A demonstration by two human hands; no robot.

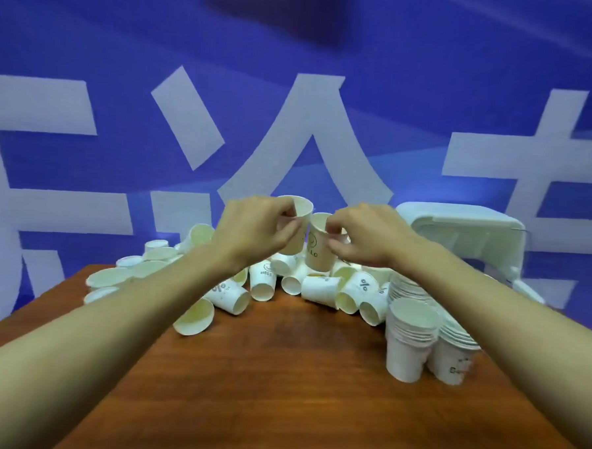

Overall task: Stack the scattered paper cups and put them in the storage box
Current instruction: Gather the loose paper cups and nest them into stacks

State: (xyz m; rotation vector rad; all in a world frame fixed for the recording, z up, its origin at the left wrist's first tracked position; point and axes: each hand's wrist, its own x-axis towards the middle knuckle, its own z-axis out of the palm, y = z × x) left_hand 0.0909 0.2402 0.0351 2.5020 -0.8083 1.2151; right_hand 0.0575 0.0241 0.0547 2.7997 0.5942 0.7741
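At the left end of the brown bench, loose paper cups lie on their sides, and the heap runs on toward the middle, where one tipped cup turns its open mouth toward the camera. Above the heap the left hand is raised off the bench, fingers and thumb curled round the first held cup, which is upright with its mouth up. Just beside it hangs the second held cup, printed with a small face and letters, pinched at its rim by the right hand. Whether the two held cups touch cannot be told. Right of the hands, the front stack of nested cups stands upright on the bench, with the second stack just beside it. Behind them, at the bench's far right, sits the white storage box, looking tipped; its opening cannot be made out. A blue backdrop with large white characters rises behind everything.
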